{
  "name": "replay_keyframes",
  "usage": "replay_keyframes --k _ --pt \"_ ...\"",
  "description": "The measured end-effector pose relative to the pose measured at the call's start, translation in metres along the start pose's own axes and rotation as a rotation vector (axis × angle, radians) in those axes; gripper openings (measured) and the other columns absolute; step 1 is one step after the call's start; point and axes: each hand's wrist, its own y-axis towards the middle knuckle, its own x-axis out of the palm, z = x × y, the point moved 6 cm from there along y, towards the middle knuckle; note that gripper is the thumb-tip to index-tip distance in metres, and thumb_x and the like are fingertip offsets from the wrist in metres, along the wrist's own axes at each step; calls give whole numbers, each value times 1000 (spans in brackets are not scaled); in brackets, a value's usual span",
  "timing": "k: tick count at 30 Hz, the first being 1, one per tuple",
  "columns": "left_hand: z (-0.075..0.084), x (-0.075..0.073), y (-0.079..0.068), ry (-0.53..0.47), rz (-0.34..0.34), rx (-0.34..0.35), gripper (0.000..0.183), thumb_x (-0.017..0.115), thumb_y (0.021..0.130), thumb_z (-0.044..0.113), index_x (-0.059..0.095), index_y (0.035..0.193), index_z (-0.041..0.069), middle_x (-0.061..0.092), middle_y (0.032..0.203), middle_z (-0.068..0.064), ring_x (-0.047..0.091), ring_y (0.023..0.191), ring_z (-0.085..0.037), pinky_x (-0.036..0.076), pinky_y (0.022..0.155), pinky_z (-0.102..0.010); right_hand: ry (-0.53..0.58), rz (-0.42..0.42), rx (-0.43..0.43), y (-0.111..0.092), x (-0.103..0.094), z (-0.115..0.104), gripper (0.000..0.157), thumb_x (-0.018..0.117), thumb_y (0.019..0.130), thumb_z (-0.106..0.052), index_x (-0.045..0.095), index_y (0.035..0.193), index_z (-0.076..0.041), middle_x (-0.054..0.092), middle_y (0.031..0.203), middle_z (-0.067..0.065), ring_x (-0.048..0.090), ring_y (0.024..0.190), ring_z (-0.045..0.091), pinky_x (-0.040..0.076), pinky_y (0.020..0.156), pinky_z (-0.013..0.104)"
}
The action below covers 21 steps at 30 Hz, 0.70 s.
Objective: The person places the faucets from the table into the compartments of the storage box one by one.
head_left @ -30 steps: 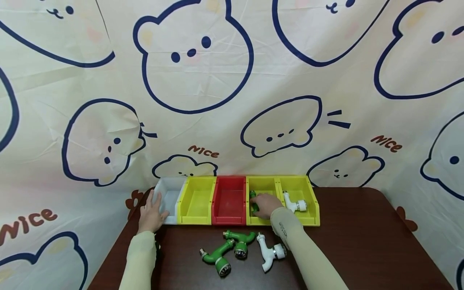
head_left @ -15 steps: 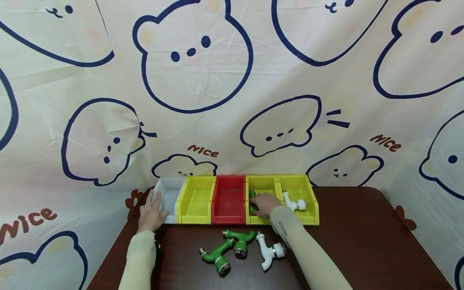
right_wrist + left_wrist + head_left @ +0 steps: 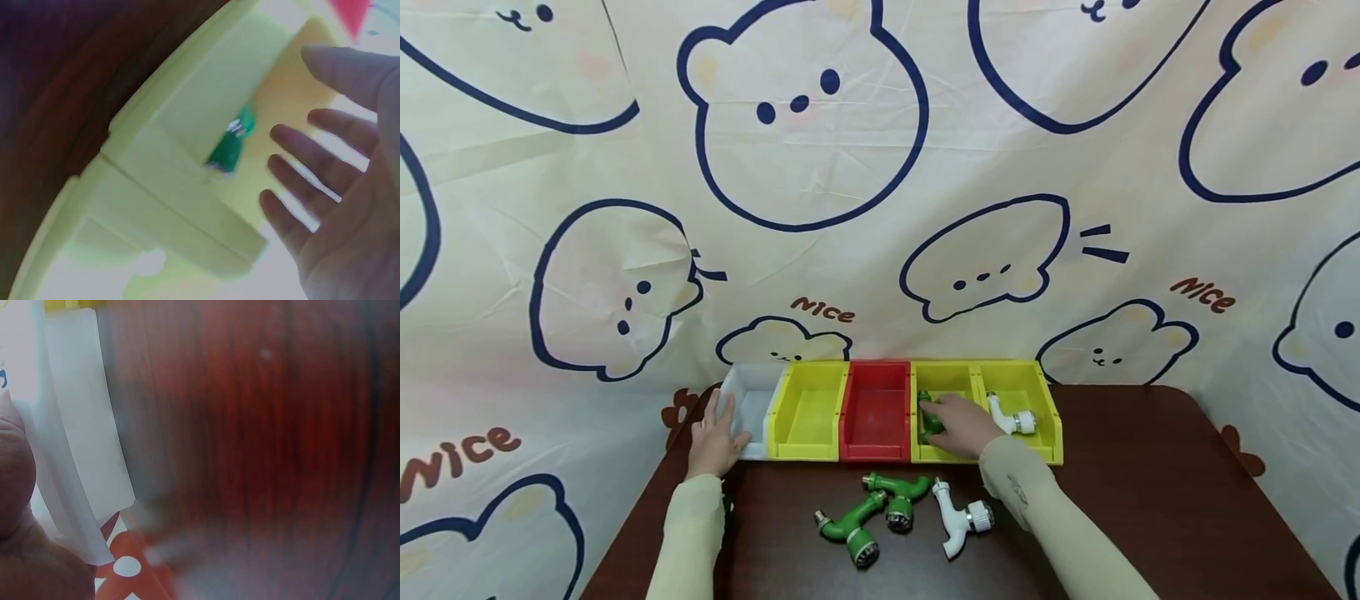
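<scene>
My left hand rests on the left side and front lip of the white bin, fingers spread. In the left wrist view part of that hand lies beside the white bin's wall. My right hand is over the yellow bin just right of the red one. Inside that bin lies a green tap, partly covered by the hand in the head view. The right wrist view shows the fingers spread and straight, apart from the green tap. A white tap lies in the rightmost yellow bin.
On the dark wooden table, in front of the bins, lie two green taps and a white tap. A yellow bin and a red bin stand mid-row. A patterned cloth hangs behind.
My right hand has let go of the green tap and shifted slightly right, showing more of it. My left hand has stayed on the white bin.
</scene>
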Motion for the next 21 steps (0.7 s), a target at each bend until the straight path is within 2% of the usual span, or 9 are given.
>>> replay_keyframes --k 4,8,12,17,21 --pt "0 0 1 1 -7 4 83 62 102 21 11 165 4 -7 173 -20 31 124 -56 40 107 -69 31 27 -41 -31 -14 -14 60 76 95 -32 58 149 -16 61 145 13 58 133 35 49 108 52" --pt "0 -1 2 2 -11 -2 83 62 102 21 11 165 4 -8 173 -20 31 125 -56 39 108 -68 30 28 -121 -62 -22 -30 57 76 95 -31 60 147 -14 64 140 11 62 125 31 53 103 50" --pt "0 -1 0 -14 -7 -7 83 62 101 19 12 165 4 -8 173 -20 32 125 -54 41 105 -68 94 -39 -187 -87 -16 -34 54 75 96 -30 61 146 -15 67 133 6 65 116 24 56 96 44" --pt "0 0 0 -15 -8 -5 84 62 100 19 11 165 3 -9 173 -21 31 124 -53 42 105 -69 197 -126 -215 -114 -4 -30 54 77 93 -29 63 144 -18 68 127 0 62 107 11 56 90 35" --pt "-1 2 1 -6 2 -8 83 63 101 19 12 165 3 -8 172 -21 30 124 -54 41 107 -69 152 -122 -235 -126 5 -29 53 81 89 -29 67 139 -19 67 124 -4 60 107 7 56 89 34"
